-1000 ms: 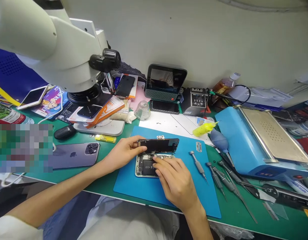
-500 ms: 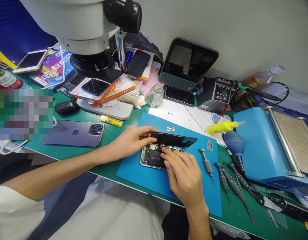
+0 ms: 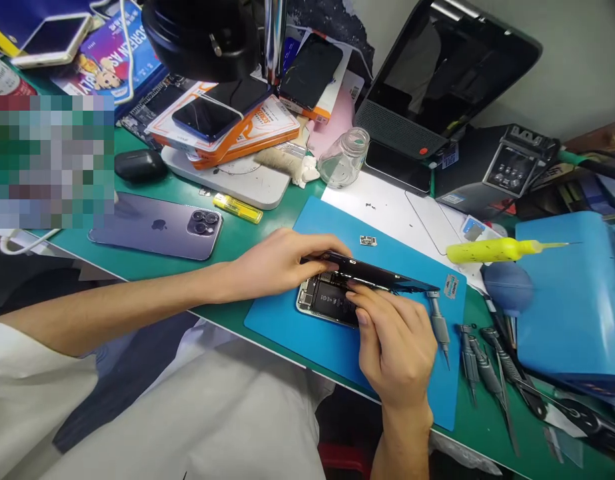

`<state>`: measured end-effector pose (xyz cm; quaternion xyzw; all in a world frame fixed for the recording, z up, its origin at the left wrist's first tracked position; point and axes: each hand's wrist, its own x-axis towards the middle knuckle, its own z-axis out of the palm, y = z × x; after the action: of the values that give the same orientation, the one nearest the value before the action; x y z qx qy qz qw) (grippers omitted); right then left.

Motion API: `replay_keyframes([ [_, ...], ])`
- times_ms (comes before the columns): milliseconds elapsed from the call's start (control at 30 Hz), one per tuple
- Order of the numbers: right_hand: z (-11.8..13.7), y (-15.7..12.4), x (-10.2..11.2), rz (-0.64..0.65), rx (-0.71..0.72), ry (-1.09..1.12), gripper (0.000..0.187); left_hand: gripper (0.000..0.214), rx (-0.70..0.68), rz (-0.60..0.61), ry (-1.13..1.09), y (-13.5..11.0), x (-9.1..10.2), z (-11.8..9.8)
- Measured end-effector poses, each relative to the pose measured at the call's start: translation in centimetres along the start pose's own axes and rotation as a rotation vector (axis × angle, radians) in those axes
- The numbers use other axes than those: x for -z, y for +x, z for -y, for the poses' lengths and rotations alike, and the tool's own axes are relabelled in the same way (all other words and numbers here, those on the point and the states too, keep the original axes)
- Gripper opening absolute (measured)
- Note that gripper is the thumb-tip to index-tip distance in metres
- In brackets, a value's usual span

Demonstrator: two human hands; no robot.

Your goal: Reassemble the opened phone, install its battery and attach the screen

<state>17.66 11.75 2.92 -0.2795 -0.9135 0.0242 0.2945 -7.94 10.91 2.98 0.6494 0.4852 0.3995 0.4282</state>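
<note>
An opened phone (image 3: 330,300) lies on the blue mat (image 3: 282,327), its black battery and part of its circuit board showing. My left hand (image 3: 282,263) pinches the left end of the raised phone screen (image 3: 382,275), which leans at an angle over the phone's far side. Bent and pressed together, the fingers of my right hand (image 3: 400,340) reach into the phone beneath the screen. What lies under those fingertips is hidden. Past the screen rests a small metal plate (image 3: 368,241). A grey screwdriver (image 3: 440,327) lies right of my right hand.
Several screwdrivers and tweezers (image 3: 504,393) lie at the right, near a blue machine (image 3: 570,300) and a yellow dispenser bottle (image 3: 487,251). A purple phone (image 3: 157,227) lies left. Behind are a glass jar (image 3: 344,158), orange-white boxes (image 3: 247,133) and a microscope (image 3: 202,40).
The view has shifted down and closer. The screen has tipped and now appears more edge-on, its inner face showing less. My left hand still holds it, and my right fingers remain inside the phone.
</note>
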Motion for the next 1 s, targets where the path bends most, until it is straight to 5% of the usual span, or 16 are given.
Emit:
replay_keyframes([
  [1000,0.87,0.54,-0.37,0.095,0.176,-0.239,0.023,0.025,-0.102,-0.083,0.152,-0.40,-0.36,0.43],
])
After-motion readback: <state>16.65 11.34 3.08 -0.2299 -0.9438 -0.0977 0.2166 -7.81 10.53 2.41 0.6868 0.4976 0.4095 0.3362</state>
